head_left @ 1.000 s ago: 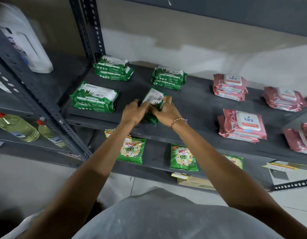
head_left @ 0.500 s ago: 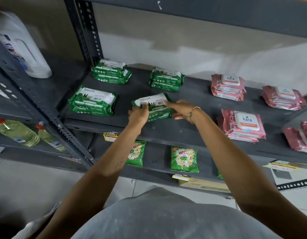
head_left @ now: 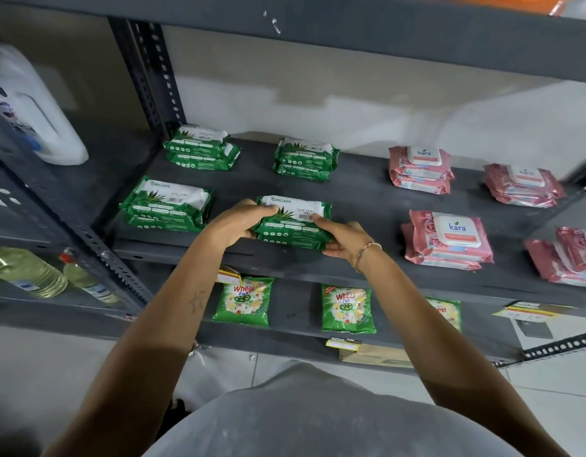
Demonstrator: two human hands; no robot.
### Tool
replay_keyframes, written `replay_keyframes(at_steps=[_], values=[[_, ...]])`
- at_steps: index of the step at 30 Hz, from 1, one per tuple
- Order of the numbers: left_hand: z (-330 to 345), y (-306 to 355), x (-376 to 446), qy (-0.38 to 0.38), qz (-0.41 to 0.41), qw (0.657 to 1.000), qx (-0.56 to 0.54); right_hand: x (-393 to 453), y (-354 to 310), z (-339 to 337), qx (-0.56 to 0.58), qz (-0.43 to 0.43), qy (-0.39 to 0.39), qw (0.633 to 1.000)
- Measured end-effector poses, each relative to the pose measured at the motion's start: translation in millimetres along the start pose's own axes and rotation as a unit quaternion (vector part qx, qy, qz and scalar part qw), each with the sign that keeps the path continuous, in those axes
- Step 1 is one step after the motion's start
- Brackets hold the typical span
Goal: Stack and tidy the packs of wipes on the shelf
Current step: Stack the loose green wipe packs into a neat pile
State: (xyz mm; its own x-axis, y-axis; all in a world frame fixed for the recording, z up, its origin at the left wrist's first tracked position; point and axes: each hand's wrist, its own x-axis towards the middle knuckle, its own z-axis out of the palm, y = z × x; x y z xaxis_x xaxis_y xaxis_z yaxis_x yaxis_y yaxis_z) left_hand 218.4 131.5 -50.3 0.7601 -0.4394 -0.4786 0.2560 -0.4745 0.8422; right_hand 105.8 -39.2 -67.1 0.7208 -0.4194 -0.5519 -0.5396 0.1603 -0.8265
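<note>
Shelf (head_left: 367, 199): grey metal, holding green packs toward its left end and pink packs (head_left: 446, 239) toward its right.
Front green stack (head_left: 293, 222): two packs near the front edge, left of centre.
Left hand (head_left: 239, 219): fingers curled over the stack's left end.
Right hand (head_left: 342, 239): cupping its right front corner, thumb on top.
Other green stacks (head_left: 168, 206): one beside, two at the back edge.

The dark shelf (head_left: 367, 196) has a wide bare lane between the green packs (head_left: 305, 159) and the pink packs (head_left: 420, 169). The shelf above (head_left: 384, 34) hangs low, so there is little room overhead.
</note>
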Motion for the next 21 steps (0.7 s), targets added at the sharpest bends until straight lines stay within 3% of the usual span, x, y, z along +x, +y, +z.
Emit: replay_keyframes(at_steps=[13, 16, 19, 21], values=[[0, -9, -14, -0.018, 0.021, 1.000, 0.004, -15, 5, 1, -0.020, -0.013, 0.007, 1.000], [0, -7, -9, 0.034, 0.023, 0.992, 0.121, -33, -10, -9, -0.125, -0.027, 0.002, 0.992], [14, 10, -16, 0.179, 0.150, 0.934, 0.270, -58, -33, -47, -0.320, -0.161, 0.141, 0.923], [33, 21, -22, 0.207, 0.244, 0.889, 0.329, -76, -41, -85, -0.372, -0.234, 0.246, 0.864]])
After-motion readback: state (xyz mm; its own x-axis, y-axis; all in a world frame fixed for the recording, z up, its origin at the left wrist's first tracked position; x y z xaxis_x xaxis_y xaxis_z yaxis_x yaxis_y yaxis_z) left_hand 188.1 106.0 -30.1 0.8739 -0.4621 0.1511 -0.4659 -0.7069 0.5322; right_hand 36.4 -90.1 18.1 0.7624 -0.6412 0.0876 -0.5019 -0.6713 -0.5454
